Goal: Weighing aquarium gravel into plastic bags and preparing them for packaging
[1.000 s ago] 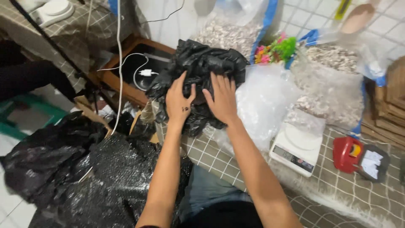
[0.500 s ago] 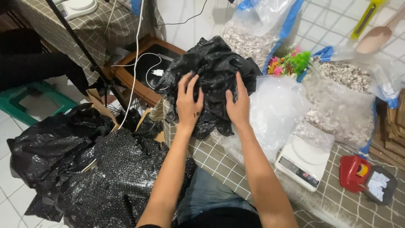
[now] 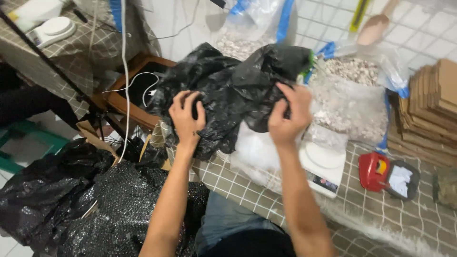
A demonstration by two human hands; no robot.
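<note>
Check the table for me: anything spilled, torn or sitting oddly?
No spill shows. The black plastic bag, gripped by the left hand and right hand, is crumpled over a clear bag that partly covers the white scale.

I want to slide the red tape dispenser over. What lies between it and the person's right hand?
In the head view, a white scale sits on the checked tablecloth between the red tape dispenser and the right hand.

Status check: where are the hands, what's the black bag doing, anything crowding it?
Left hand and right hand both gripping the black plastic bag. Bag bunched on the checked table. White scale and clear bags close alongside.
</note>
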